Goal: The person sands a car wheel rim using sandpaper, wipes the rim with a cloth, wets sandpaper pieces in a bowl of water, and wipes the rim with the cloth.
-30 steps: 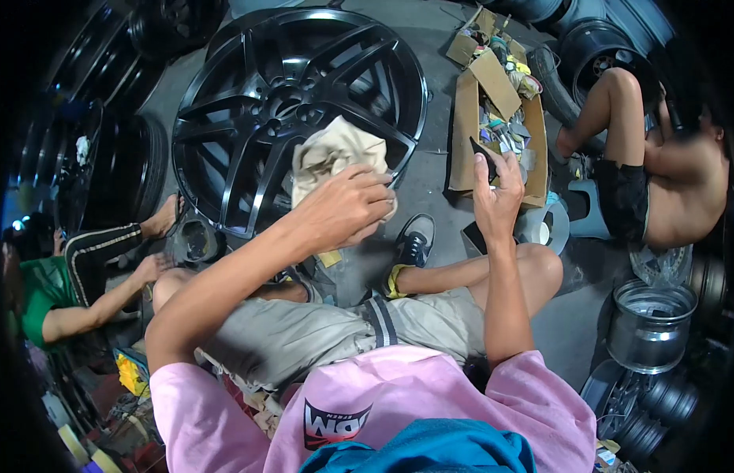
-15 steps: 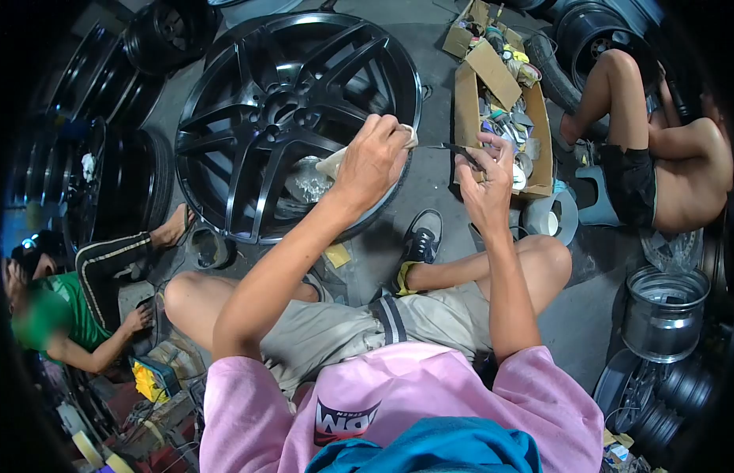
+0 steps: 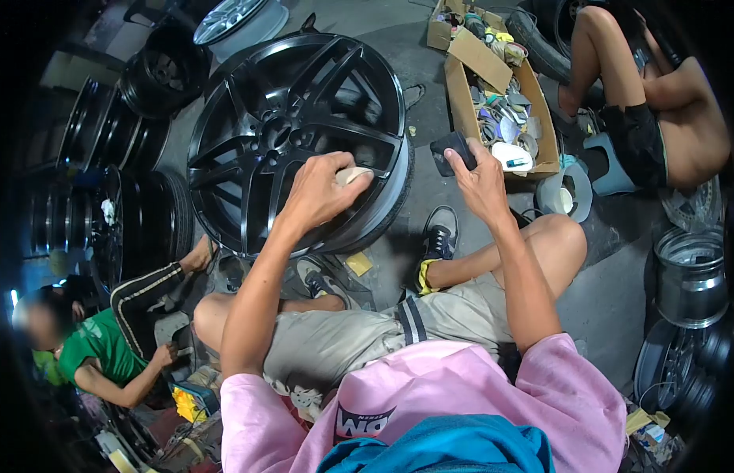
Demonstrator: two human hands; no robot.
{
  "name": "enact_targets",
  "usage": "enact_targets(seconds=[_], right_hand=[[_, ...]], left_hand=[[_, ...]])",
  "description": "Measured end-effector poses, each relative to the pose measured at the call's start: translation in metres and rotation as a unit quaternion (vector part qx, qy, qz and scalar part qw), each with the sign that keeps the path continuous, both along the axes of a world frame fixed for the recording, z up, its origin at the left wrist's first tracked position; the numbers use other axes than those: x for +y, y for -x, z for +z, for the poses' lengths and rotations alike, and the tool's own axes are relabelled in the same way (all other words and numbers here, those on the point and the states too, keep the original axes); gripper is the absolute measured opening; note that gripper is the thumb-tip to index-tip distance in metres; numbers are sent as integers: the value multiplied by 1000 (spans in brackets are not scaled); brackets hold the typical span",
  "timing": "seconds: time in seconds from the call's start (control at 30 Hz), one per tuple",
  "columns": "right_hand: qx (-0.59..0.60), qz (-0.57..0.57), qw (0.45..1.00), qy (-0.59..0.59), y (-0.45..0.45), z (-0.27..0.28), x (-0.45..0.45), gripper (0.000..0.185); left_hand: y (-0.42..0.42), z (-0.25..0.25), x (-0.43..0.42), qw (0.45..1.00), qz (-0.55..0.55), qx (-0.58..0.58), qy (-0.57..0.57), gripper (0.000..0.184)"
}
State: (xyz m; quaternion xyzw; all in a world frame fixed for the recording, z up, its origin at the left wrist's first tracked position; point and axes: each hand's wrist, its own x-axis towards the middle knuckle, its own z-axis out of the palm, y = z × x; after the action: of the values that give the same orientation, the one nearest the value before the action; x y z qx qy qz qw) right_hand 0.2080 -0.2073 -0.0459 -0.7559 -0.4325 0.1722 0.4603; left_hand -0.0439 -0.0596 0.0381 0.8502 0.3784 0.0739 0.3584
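Observation:
My left hand [image 3: 316, 193] is closed around a crumpled cream cloth [image 3: 353, 175]. It is over the lower right part of a black multi-spoke car wheel rim [image 3: 284, 158]; whether the cloth touches the rim cannot be made out. My right hand [image 3: 483, 181] pinches a flat, black, roughly square piece [image 3: 448, 152] between thumb and fingers, its broad side toward me. That hand is to the right of the rim, in front of an open cardboard box [image 3: 458, 98].
Assorted small tools and pads fill the box. A white tray [image 3: 512, 157] rests at its near end, beside a grey stool [image 3: 607, 162]. One person sits at right, another in a green shirt [image 3: 107, 343] at left. Stacked wheels [image 3: 138, 213] and a silver rim [image 3: 689, 276] stand around.
The right hand has turned the black piece from edge-on to broad side. My left hand has shifted left and down with the cloth. The camera view has moved a little.

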Motion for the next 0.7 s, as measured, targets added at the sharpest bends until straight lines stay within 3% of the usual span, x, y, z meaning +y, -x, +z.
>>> enact_targets(seconds=[0.1,0.23,0.3,0.33,0.5,0.7], right_hand=[[14,-11,1000,-10,-1,5,0,33],[17,5,999,-42,-6,-7,4,29],[70,56,975,-201,-6,-12,9,24],[70,55,976,-201,-7,-12,7,24],[181,62,977,-95,0,-4,4,23],[68,63,994,-53,3,-2,3,30]], left_hand=[[-19,2,3,998,-10,12,-65,66],[-45,1,16,994,13,104,-44,69],[-52,6,24,993,4,118,-4,66],[-54,7,28,990,-4,134,37,64],[-60,-14,46,991,-7,134,13,63],[-64,-16,48,983,28,177,22,70]])
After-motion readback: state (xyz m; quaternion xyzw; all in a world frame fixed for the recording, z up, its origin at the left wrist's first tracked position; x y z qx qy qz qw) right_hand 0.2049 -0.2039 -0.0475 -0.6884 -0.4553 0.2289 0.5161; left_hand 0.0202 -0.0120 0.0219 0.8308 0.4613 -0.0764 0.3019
